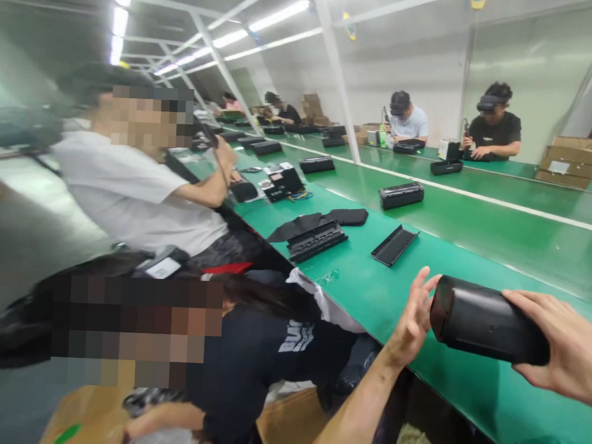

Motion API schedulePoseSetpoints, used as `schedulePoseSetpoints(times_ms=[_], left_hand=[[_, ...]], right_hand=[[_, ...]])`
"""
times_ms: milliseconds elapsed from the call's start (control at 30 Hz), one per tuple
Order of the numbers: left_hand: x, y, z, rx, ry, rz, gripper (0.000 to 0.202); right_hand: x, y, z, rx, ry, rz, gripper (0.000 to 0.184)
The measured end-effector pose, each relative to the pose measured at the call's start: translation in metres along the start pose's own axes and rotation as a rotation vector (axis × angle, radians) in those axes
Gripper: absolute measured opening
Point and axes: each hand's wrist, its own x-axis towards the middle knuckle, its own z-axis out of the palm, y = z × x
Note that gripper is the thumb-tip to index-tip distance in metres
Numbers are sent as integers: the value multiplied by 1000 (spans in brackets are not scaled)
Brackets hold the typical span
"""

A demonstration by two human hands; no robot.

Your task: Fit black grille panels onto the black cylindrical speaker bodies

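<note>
A black rounded casing (482,322), shaped like a long speaker body, is held above the green table at the right. My right hand (563,338) grips its right end, thumb and fingers wrapped around it. At its left end, my left hand (414,315) has its fingers stretched out, and the fingertips are at the casing's edge; whether they press on it I cannot tell. Beyond my left hand, a black trough-shaped shell (396,245) lies on the table. Farther left is a slotted black shell (317,241) beside flat black pieces (345,216).
A green table (470,269) runs along a conveyor (497,218) carrying black casings (401,195). A person in a dark shirt (271,352) bends close at my left, with a white-shirted person (130,188) beyond. Across sit other workers, near cardboard boxes (571,159).
</note>
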Motion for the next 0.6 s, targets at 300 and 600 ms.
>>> schedulePoseSetpoints(times_ms=[300,600], left_hand=[[-4,-14,-44,472,-44,114,87],[-4,-10,-52,379,-184,-22,101]], right_hand=[[-22,3,1,274,-71,253,103],[-69,-9,32,850,142,590,94]])
